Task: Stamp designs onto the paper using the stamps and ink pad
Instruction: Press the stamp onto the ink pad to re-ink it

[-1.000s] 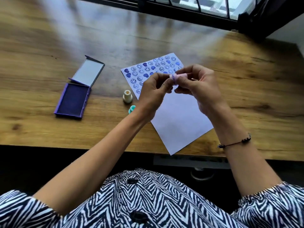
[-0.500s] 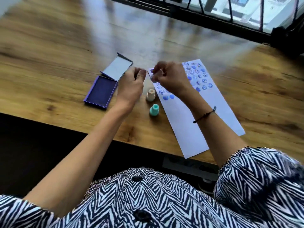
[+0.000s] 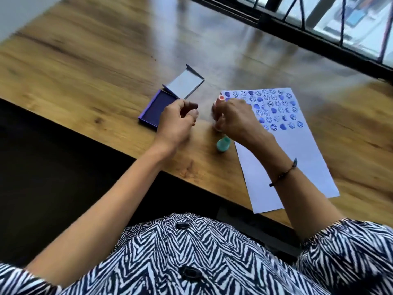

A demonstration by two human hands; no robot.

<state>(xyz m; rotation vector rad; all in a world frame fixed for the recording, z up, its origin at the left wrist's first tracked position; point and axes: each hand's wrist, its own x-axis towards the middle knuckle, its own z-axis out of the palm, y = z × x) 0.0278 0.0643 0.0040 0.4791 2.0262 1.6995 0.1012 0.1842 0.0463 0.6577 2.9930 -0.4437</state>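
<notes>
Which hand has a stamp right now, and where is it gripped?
The right hand grips a pink-topped stamp around its lower body; motion blur hides the finger placement. The left hand holds nothing visible.

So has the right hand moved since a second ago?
Yes. The right hand has come down and left off the paper, now beside the teal stamp.

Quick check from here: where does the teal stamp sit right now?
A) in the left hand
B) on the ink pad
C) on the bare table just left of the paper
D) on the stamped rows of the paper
C: the teal stamp stands on the wooden table beside the paper's left edge, untouched by either hand.
</notes>
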